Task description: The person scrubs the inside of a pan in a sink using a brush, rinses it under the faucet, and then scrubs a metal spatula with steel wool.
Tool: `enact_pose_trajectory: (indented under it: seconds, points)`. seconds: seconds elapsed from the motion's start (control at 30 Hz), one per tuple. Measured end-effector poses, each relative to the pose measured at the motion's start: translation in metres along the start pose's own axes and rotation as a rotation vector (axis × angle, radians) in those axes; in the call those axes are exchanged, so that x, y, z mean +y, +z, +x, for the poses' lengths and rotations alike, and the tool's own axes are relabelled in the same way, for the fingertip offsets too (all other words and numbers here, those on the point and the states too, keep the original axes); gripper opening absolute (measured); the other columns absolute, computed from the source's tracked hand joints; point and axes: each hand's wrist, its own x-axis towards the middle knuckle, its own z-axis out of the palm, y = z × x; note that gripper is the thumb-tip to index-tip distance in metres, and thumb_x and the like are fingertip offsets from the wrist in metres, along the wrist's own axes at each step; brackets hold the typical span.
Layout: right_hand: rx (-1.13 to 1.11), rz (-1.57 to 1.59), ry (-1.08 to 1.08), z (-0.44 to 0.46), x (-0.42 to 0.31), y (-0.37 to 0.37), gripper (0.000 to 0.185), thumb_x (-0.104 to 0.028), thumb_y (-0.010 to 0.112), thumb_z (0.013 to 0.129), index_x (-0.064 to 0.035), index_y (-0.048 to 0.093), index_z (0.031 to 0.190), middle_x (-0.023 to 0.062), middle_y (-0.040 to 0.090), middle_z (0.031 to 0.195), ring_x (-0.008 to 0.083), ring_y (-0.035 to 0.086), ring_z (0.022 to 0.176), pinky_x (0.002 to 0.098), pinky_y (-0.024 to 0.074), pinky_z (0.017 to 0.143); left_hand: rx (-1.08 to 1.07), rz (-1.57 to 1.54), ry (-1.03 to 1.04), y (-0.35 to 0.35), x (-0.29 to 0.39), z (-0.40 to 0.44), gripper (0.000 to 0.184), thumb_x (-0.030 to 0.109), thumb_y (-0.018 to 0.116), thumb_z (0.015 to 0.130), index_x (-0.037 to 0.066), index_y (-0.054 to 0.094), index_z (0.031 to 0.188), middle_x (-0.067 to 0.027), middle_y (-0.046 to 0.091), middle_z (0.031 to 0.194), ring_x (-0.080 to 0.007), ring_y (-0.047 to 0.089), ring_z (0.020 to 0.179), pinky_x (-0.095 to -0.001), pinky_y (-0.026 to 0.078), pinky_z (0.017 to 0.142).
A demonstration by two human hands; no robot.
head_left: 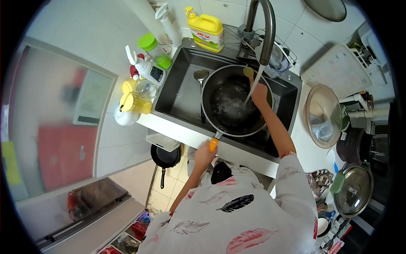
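My left hand [204, 155] is closed around the orange handle [214, 144] of a large dark pan [230, 99], near the sink's front edge. The pan rests over the dark sink [179, 91] with water in it. A stream of water runs into it from the curved faucet [269, 34]. At the pan's upper right rim, my right hand [259, 93] is closed on a small yellowish sponge [248, 72]. A ladle [201, 75] lies in the sink left of the pan.
Bottles [150, 72] and yellow cups [136, 103] line the sink's left side. A yellow detergent jug [206, 31] stands behind it. On the right are a basin [323, 114], a glass lid [354, 192] and a dish rack [281, 53]. A small black pan [165, 156] hangs below the counter.
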Motion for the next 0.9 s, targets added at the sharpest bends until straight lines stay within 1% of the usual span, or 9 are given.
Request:
enact_pose_trajectory:
  seconds: [0.03, 0.13, 0.17, 0.23, 0.27, 0.47, 0.77, 0.87, 0.9]
  points:
    - [0.099, 0.073, 0.039, 0.0, -0.015, -0.019, 0.016, -0.011, 0.046, 0.08, -0.005, 0.061, 0.083, 0.0127, 0.058, 0.061, 0.0245, 0.057, 0.052, 0.0359, 0.0412, 0.043, -0.005, 0.01, -0.013, -0.001, 0.001, 0.0, 0.032, 0.031, 0.057, 0.075, 0.003, 0.048, 0.087, -0.019, 0.057, 0.071, -0.0374, 0.056, 0.066, -0.0452, 0.044, 0.059]
    - [-0.008, 0.137, 0.063, 0.003, -0.017, -0.024, 0.018, -0.012, 0.045, 0.082, -0.004, 0.06, 0.076, 0.0123, 0.058, 0.06, 0.0245, 0.058, 0.053, 0.0353, 0.0426, 0.044, -0.011, 0.005, -0.018, 0.0, 0.0, 0.0, 0.032, 0.031, 0.056, 0.075, 0.003, 0.048, 0.089, -0.0188, 0.058, 0.072, -0.0369, 0.057, 0.067, -0.0446, 0.045, 0.06]
    - [-0.032, 0.026, 0.018, -0.001, -0.005, -0.012, 0.018, -0.012, 0.043, 0.083, -0.0033, 0.058, 0.088, 0.0115, 0.059, 0.06, 0.0251, 0.059, 0.055, 0.0351, 0.0453, 0.047, -0.011, 0.003, -0.021, 0.0, 0.0, 0.001, 0.032, 0.031, 0.056, 0.075, 0.003, 0.048, 0.089, -0.0188, 0.058, 0.072, -0.0369, 0.057, 0.067, -0.0446, 0.045, 0.06]
    - [-0.024, -0.006, 0.062, -0.019, 0.012, -0.014, 0.018, -0.012, 0.043, 0.083, -0.0035, 0.058, 0.09, 0.0113, 0.059, 0.062, 0.0256, 0.06, 0.058, 0.0353, 0.0467, 0.049, -0.09, 0.006, -0.059, -0.001, -0.001, 0.002, 0.047, 0.034, 0.056, 0.075, 0.001, 0.051, 0.107, -0.0213, 0.06, 0.082, -0.0358, 0.059, 0.076, -0.042, 0.046, 0.067]
    - [-0.012, -0.039, 0.11, -0.031, 0.018, -0.016, 0.019, -0.012, 0.043, 0.083, -0.0037, 0.057, 0.092, 0.0111, 0.06, 0.064, 0.0262, 0.061, 0.06, 0.0354, 0.0481, 0.051, -0.091, 0.007, -0.061, -0.001, -0.002, 0.001, 0.047, 0.034, 0.056, 0.075, 0.001, 0.051, 0.107, -0.0213, 0.06, 0.082, -0.0358, 0.059, 0.076, -0.042, 0.046, 0.067]
    - [-0.237, 0.127, 0.165, -0.125, 0.037, -0.045, 0.015, -0.016, 0.052, 0.076, -0.003, 0.06, 0.077, 0.0179, 0.061, 0.072, 0.0333, 0.061, 0.065, 0.0425, 0.0497, 0.058, -0.053, 0.012, 0.0, 0.01, -0.01, 0.003, 0.032, 0.031, 0.056, 0.076, 0.002, 0.049, 0.088, -0.0186, 0.057, 0.075, -0.0362, 0.057, 0.07, -0.0441, 0.045, 0.062]
    - [-0.5, 0.87, 0.164, -0.183, -0.059, -0.081, 0.028, -0.01, 0.046, 0.073, -0.0014, 0.059, 0.097, 0.0225, 0.058, 0.084, 0.036, 0.057, 0.079, 0.0401, 0.0444, 0.072, -0.053, 0.048, 0.003, 0.007, -0.006, 0.004, 0.032, 0.031, 0.055, 0.076, 0.001, 0.049, 0.085, -0.0189, 0.057, 0.075, -0.0367, 0.056, 0.071, -0.0442, 0.044, 0.063]
    - [-0.538, 0.81, 0.076, -0.178, -0.046, -0.068, 0.033, -0.01, 0.045, 0.075, -0.0034, 0.056, 0.106, 0.0236, 0.058, 0.081, 0.0365, 0.057, 0.076, 0.0384, 0.0451, 0.07, -0.034, 0.026, 0.026, 0.008, -0.007, 0.004, 0.031, 0.031, 0.056, 0.076, 0.001, 0.049, 0.085, -0.0192, 0.057, 0.075, -0.037, 0.056, 0.071, -0.0443, 0.044, 0.063]
    - [-0.616, 0.633, 0.086, -0.172, -0.034, -0.067, 0.032, -0.012, 0.047, 0.074, -0.0048, 0.058, 0.103, 0.0215, 0.059, 0.082, 0.0355, 0.058, 0.076, 0.0383, 0.0462, 0.069, -0.034, 0.017, 0.015, 0.006, -0.006, 0.004, 0.031, 0.03, 0.056, 0.076, 0.001, 0.049, 0.085, -0.0194, 0.057, 0.076, -0.0372, 0.056, 0.071, -0.0444, 0.044, 0.063]
